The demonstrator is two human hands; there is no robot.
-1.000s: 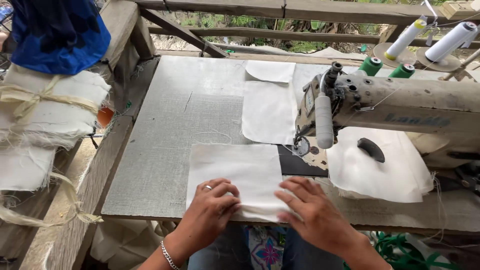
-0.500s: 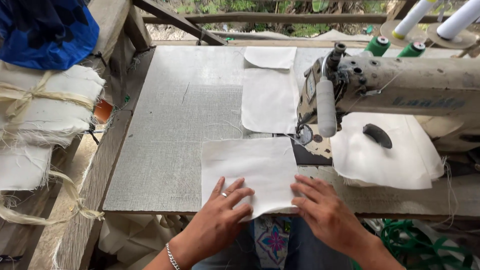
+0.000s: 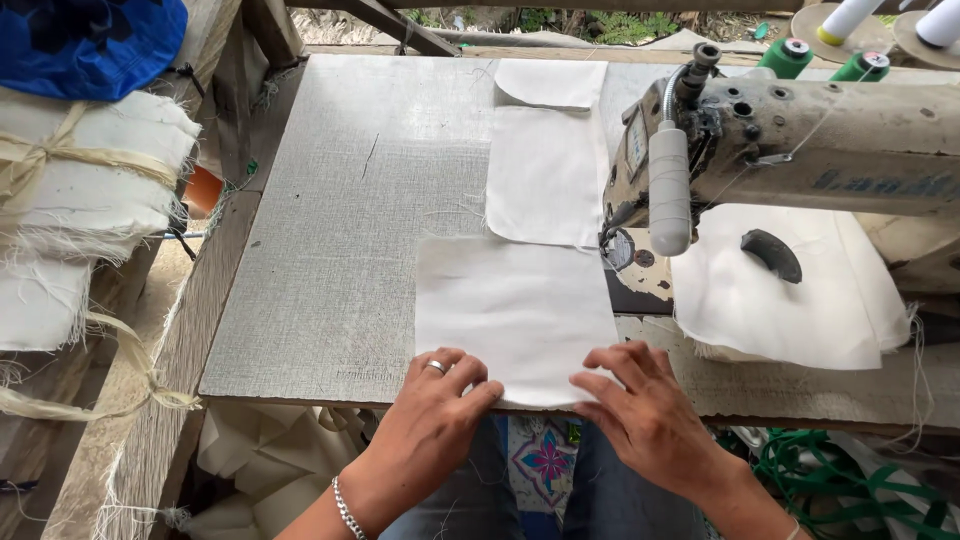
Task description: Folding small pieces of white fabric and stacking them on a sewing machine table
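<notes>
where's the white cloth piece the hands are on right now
In the head view the white cloth piece lies flat at the table's near edge, just left of the sewing machine, with the left hand and right hand on its near corners.

Grey worktable [image 3: 330, 250] in daylight; wooden beams [image 3: 400, 25] behind.

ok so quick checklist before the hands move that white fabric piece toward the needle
1. Both hands on the piece: ok. Left hand and right hand press the near edge of the white fabric piece.
2. Piece lying flat: ok, no obvious folds or wrinkles.
3. Piece fully supported: not ok. Its near edge reaches the front edge of the grey table.
4. Path to the needle area: not ok. Another white piece lies just beyond it, beside the sewing machine.
5. Fingers away from the needle: ok, both hands are at the near edge.
6. Machine threaded: cannot tell; green thread cones stand behind it.
</notes>
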